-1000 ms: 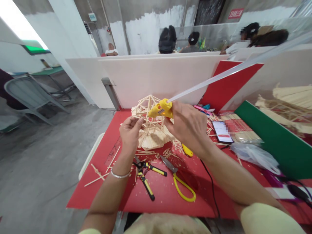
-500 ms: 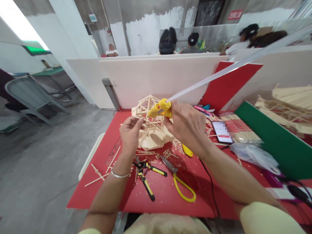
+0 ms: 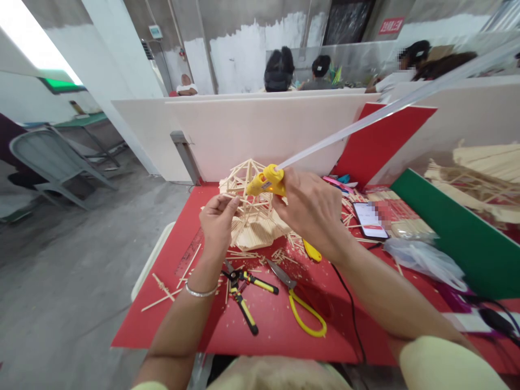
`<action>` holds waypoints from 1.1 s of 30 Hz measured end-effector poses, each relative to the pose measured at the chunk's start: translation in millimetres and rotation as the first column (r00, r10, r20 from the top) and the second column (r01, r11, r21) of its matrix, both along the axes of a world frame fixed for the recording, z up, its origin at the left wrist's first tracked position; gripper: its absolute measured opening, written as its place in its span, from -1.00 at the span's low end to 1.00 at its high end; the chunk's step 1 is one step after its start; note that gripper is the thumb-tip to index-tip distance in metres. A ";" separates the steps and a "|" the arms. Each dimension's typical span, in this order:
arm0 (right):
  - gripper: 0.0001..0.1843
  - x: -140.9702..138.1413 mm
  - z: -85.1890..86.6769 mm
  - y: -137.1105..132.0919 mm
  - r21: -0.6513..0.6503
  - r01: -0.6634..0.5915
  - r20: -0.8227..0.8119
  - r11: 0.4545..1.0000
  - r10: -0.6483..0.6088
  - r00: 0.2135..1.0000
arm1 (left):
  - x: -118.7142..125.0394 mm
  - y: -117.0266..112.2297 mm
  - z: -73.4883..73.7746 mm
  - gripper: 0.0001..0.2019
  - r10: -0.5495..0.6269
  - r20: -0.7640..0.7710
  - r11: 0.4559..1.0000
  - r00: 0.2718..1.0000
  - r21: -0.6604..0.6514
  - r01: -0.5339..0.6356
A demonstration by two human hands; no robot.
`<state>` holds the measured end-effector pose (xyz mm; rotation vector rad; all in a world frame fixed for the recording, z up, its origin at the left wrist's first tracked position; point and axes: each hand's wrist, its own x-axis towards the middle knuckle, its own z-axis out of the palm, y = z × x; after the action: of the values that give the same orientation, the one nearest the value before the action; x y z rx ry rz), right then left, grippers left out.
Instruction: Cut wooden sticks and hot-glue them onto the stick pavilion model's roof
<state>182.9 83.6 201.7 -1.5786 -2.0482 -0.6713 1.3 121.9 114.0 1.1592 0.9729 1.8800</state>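
Note:
My right hand is wrapped round a yellow hot glue gun, with a long clear glue stick jutting from its back. The gun's nozzle points left, close to a frame of thin wooden sticks. My left hand pinches a thin wooden stick beside the nozzle; whether nozzle and stick touch, I cannot tell. Below the frame, a base of sticks laid side by side rests on the red tabletop. My hands and the gun partly hide the frame.
Wire cutters and yellow-handled scissors lie in front, among stick offcuts. A black cable runs to the front edge. A phone, plastic bag and green board are right. White panels stand behind.

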 end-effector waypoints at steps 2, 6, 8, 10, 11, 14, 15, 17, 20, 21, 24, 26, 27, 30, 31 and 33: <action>-0.79 -0.3 -0.4 0.3 0.005 0.003 0.005 1.000 -0.003 1.000 | 0.1 0.3 -0.5 -0.82 -0.006 0.011 1.000 1.000 0.010 0.006; -0.80 -0.8 -1.0 0.8 0.011 0.007 0.006 1.000 -0.007 1.000 | 0.0 0.8 -1.7 -0.82 -0.014 0.017 1.000 1.000 0.024 0.013; -0.79 -1.0 -1.2 1.0 0.013 0.005 0.006 1.000 -0.005 1.000 | 0.0 0.7 -1.9 -0.83 -0.012 0.013 1.000 1.000 0.027 0.011; -0.78 -1.1 -1.3 1.1 0.014 0.004 0.005 1.000 -0.004 1.000 | 0.0 0.5 -2.0 -0.82 -0.008 0.006 1.000 1.000 0.022 0.008; -0.78 -1.2 -1.4 1.2 0.015 0.006 0.005 1.000 -0.006 1.000 | 0.0 0.4 -2.0 -0.82 -0.007 0.003 1.000 1.000 0.017 0.007; -0.77 -1.7 -1.8 1.4 0.026 0.018 0.003 1.000 -0.018 1.000 | -0.3 0.4 -2.3 -0.81 -0.007 -0.002 1.000 1.000 0.009 0.007; -0.77 -1.9 -2.0 1.5 0.030 0.021 0.003 0.999 -0.021 1.000 | -0.5 0.4 -2.4 -0.81 -0.008 -0.004 1.000 1.000 0.010 0.008; -0.77 -2.3 -2.4 1.7 0.036 0.022 0.001 0.999 -0.022 1.000 | -0.7 0.7 -2.5 -0.81 -0.011 -0.007 1.000 1.000 0.011 0.011; -0.76 -2.7 -2.9 1.8 0.037 0.019 -0.002 0.999 -0.019 1.000 | -0.8 0.8 -2.2 -0.81 -0.012 0.000 1.000 1.000 0.012 0.012; -0.76 -2.8 -3.0 1.7 0.036 0.017 -0.004 0.999 -0.017 1.000 | -0.7 0.7 -1.9 -0.80 -0.012 0.005 1.000 1.000 0.011 0.012; -0.76 -2.9 -3.1 1.4 0.036 0.016 -0.006 0.999 -0.016 1.000 | -0.4 0.4 -1.2 -0.80 -0.009 0.008 1.000 1.000 0.001 0.009; -0.77 -2.7 -2.9 1.1 0.040 0.012 0.000 0.999 -0.012 1.000 | -0.2 0.2 -0.8 -0.79 -0.006 0.003 1.000 1.000 -0.003 0.006; -0.77 -2.6 -2.8 0.9 0.041 0.008 0.004 0.999 -0.008 1.000 | -0.1 0.2 -0.7 -0.80 -0.006 0.002 1.000 1.000 0.000 0.006; -0.77 -2.2 -2.5 0.2 0.040 -0.004 0.012 0.999 0.004 1.000 | 0.4 0.4 -0.7 -0.81 -0.008 0.004 1.000 1.000 0.013 0.008; -0.77 -2.1 -2.5 -0.1 0.040 -0.006 0.014 0.999 0.006 1.000 | 0.5 0.5 -0.8 -0.81 -0.006 0.003 1.000 1.000 0.015 0.006; -0.78 -1.9 -2.4 -0.5 0.040 -0.005 0.018 0.999 0.005 1.000 | 0.5 0.7 -1.1 -0.81 -0.001 -0.005 1.000 1.000 0.010 0.001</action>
<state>181.0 83.1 199.3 -1.5497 -2.0378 -0.7225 1.8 122.6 112.9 1.1712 0.9664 1.8840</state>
